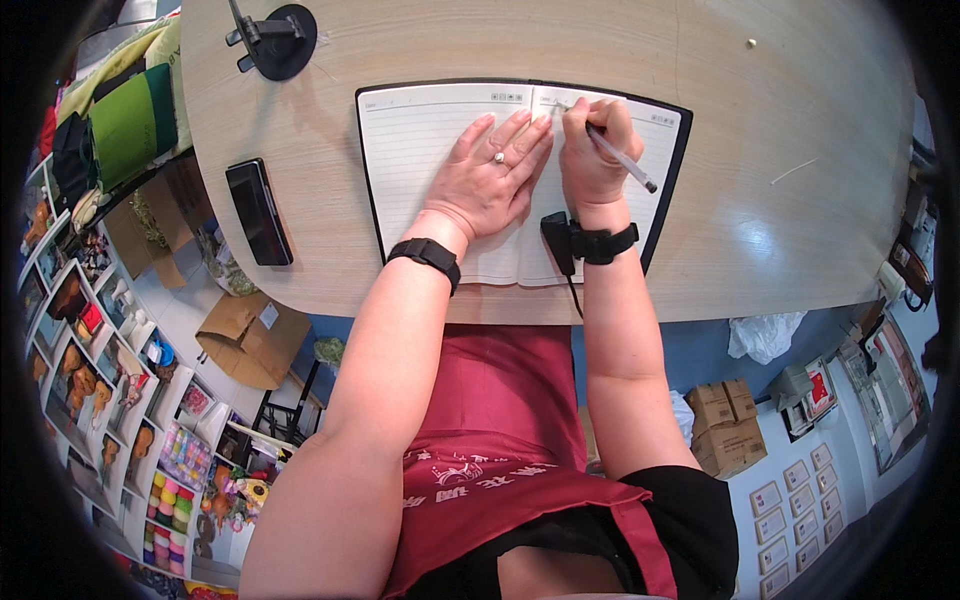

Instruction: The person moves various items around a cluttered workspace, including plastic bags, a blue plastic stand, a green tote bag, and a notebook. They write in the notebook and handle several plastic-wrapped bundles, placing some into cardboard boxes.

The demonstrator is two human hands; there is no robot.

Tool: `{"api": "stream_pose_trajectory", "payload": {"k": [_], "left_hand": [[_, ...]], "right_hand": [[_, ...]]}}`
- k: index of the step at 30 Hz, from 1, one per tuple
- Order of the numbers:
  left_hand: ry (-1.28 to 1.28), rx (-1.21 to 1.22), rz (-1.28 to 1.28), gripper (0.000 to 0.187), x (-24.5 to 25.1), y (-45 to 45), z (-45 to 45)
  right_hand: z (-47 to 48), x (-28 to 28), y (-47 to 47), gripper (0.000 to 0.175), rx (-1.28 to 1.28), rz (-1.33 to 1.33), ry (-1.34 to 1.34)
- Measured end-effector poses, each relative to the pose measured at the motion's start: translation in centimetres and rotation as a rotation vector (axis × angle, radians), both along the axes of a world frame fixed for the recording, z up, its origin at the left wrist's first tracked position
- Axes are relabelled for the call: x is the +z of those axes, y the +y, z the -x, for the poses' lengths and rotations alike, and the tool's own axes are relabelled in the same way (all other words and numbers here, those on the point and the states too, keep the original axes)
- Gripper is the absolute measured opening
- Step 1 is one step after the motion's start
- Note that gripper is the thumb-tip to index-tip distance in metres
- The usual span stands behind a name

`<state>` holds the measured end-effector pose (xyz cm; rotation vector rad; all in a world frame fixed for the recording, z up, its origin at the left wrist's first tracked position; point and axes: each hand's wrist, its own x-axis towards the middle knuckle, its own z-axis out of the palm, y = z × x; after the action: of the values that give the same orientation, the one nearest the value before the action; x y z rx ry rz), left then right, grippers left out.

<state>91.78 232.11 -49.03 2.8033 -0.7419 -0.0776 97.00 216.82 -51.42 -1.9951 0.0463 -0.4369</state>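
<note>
An open lined notebook (pixel 412 161) with a dark cover lies flat on the wooden table. Across its middle fold, my left hand (pixel 495 172) rests palm down with fingers spread, a ring on one finger; it presses on the paper and holds nothing. My right hand (pixel 600 150) grips a pen (pixel 628 166) with a clear barrel and a dark end cap. The pen's tip is at the top of the right page, near the printed date line. Part of that page is hidden under the hand. Black straps circle both wrists, and a small device (pixel 557 238) with a cable sits beside the right one.
A dark smartphone-like device (pixel 259 212) lies left of the notebook. A black round-based stand (pixel 281 41) is at the upper left. The tabletop (pixel 750 150) carries a thin white strip (pixel 793 172) and a small pale bit (pixel 751 43). A cardboard box (pixel 251 337) stands on the floor.
</note>
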Motion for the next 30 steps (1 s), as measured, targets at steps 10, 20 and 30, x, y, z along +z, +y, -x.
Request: {"api": "stream_pose_trajectory", "payload": {"k": [10, 20, 30], "left_hand": [[0.009, -0.002, 0.022, 0.051, 0.06, 0.05, -0.07], [0.024, -0.003, 0.01, 0.052, 0.11, 0.0, -0.12], [0.024, -0.003, -0.009, 0.051, 0.04, -0.02, -0.04]], "right_hand": [[0.26, -0.23, -0.16, 0.03, -0.02, 0.01, -0.002], [0.23, -0.52, -0.17, 0.031, -0.067, -0.01, -0.021], [0.32, -0.81, -0.14, 0.031, -0.102, -0.001, -0.03]]}}
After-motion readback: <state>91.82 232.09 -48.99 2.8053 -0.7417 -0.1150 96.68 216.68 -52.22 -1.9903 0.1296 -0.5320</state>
